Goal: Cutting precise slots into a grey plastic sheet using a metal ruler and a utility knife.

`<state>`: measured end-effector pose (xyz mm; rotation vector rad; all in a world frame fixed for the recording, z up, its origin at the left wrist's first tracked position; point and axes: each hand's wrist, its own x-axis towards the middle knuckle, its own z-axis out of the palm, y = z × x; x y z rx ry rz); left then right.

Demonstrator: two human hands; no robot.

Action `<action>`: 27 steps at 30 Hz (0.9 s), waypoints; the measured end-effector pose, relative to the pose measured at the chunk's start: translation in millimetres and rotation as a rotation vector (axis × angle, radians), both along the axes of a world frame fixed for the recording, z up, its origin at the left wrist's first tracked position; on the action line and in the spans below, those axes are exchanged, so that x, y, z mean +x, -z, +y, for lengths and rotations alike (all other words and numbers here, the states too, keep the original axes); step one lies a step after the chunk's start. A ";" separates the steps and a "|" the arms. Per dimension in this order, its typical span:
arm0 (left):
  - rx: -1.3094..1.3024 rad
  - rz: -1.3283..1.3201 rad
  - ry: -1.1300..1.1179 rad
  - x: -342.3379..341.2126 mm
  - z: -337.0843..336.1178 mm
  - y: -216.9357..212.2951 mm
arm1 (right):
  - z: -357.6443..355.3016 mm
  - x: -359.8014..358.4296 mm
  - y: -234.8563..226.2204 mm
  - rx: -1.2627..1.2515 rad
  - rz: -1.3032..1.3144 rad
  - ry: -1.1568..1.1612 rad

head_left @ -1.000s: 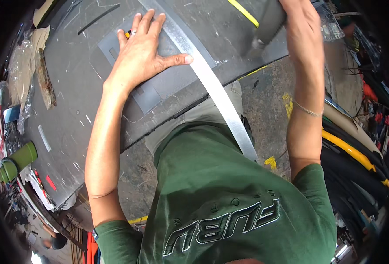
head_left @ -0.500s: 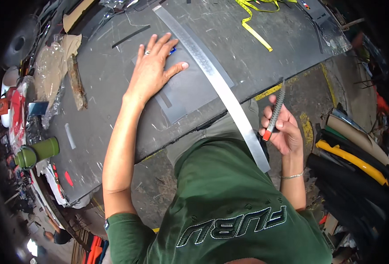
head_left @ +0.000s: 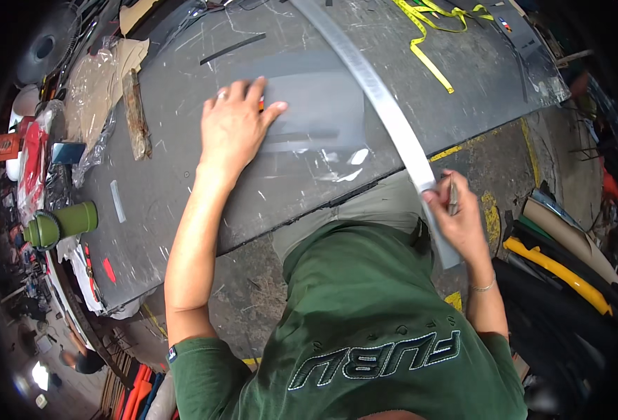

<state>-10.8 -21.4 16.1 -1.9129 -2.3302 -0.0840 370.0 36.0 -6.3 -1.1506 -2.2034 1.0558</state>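
Note:
My left hand [head_left: 235, 126] lies on the left side of a clear plastic sheet [head_left: 316, 105], fingers extended and slightly bent. A small striped patch shows beside its index finger. The sheet is smeared by motion, with glare along its near edge. My right hand [head_left: 461, 220], closed, pinches the near part of a long silvery metal straightedge [head_left: 393, 119] at the table's edge. A slim utility knife [head_left: 452, 199] is also in its fingers, seen nearly end-on and mostly hidden. The straightedge runs from the table's far side past the near edge, over my lap.
A yellow tape measure [head_left: 431, 66] lies far right on the dark table [head_left: 162, 189]. A black strip [head_left: 232, 49], a wooden stick [head_left: 135, 115] and a green bottle [head_left: 64, 225] are to the left. Rolls of material [head_left: 561, 262] stand on the right.
My right hand has come to the straightedge and gripped it, the knife turned in its fingers. The straightedge has shifted right. The clear sheet has turned, and my left hand has moved slightly nearer.

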 end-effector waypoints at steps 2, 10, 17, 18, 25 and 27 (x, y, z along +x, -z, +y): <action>0.006 0.149 -0.057 -7.2 -24.7 -1.1 | 22.9 8.7 -10.3 -0.113 -0.108 0.006; -0.080 -0.292 0.097 2.5 -61.8 -27.0 | 63.3 29.5 -12.7 0.048 -0.444 0.068; 0.069 -0.054 -0.035 27.1 -80.1 5.2 | 75.5 39.2 -18.8 0.046 -0.330 0.155; 0.039 -0.184 -0.033 34.7 -76.8 -1.1 | 71.0 41.0 -15.1 0.052 -0.268 0.141; 0.034 -0.366 -0.055 -25.9 -92.2 -8.3 | 51.6 57.0 -8.2 -0.077 -0.342 -0.018; -0.059 -0.337 -0.074 -34.7 -99.0 1.0 | 40.5 59.5 2.2 -0.074 -0.318 0.004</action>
